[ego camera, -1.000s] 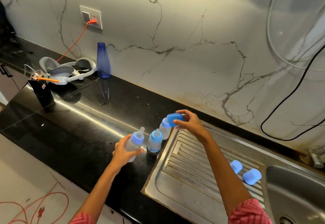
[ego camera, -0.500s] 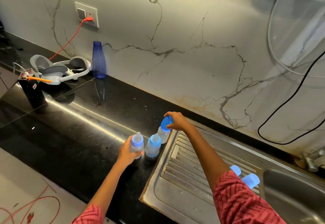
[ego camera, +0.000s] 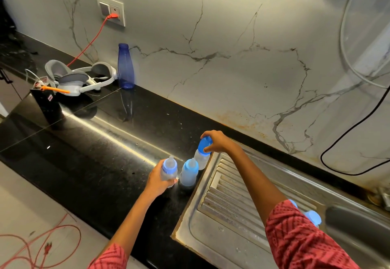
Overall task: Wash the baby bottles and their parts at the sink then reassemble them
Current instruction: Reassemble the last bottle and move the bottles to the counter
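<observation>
Three baby bottles stand on the black counter beside the steel drainboard (ego camera: 230, 209). My left hand (ego camera: 157, 180) grips the nearest bottle (ego camera: 169, 168), clear with a blue collar and a bare teat. A blue bottle (ego camera: 189, 172) stands in the middle, untouched. My right hand (ego camera: 217, 142) holds a blue cap (ego camera: 204, 145) on top of the far clear bottle (ego camera: 201, 160). Another blue cap (ego camera: 313, 218) lies on the drainboard near the sink basin, partly hidden by my right sleeve.
A tall dark blue bottle (ego camera: 125, 67) stands against the marble wall. A grey headset (ego camera: 82, 78) and a black box (ego camera: 45, 108) sit at the counter's left. The sink basin (ego camera: 358, 226) lies at the right. An orange cable (ego camera: 31, 249) loops on the floor.
My right hand brought the blue cap down onto the far bottle. My left hand stood its tilted bottle upright on the counter beside the blue one.
</observation>
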